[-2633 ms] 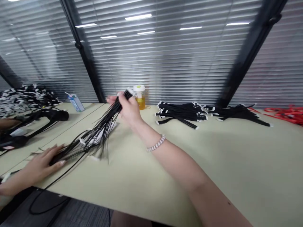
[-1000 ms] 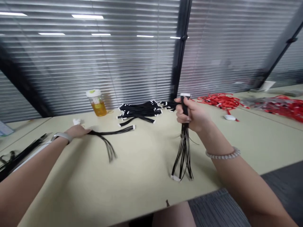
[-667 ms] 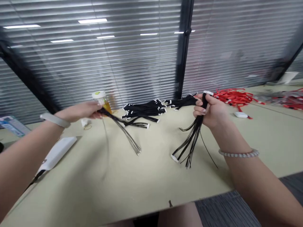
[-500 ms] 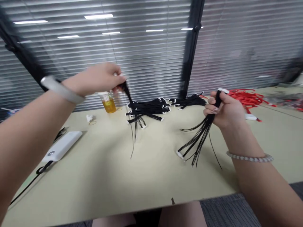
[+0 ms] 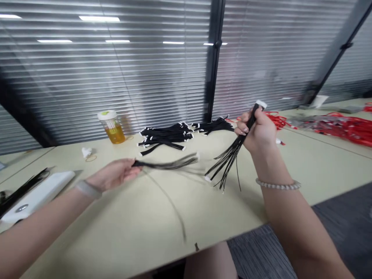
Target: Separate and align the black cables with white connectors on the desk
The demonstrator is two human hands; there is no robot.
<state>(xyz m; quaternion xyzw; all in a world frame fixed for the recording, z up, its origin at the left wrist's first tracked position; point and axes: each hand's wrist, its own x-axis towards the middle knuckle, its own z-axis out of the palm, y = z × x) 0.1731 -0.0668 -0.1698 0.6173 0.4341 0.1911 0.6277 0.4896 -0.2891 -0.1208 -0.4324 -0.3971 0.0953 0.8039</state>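
Your right hand point(image 5: 259, 131) grips a bunch of wires point(image 5: 229, 159) near its top, your left hand point(image 5: 114, 174) pinches a floppy, light few point(image 5: 168, 164), so hold by the ends.

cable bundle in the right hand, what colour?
Black wires with white connector ends; the cable bundle in the right hand shows clearly in the head view.

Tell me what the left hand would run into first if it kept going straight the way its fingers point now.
The left hand points rightward, low over the table, with a blurred black wire bundle in its fingers. Straight on, it would probably first meet the hanging ends of the black wire bundle in the right hand. Depth is uncertain.
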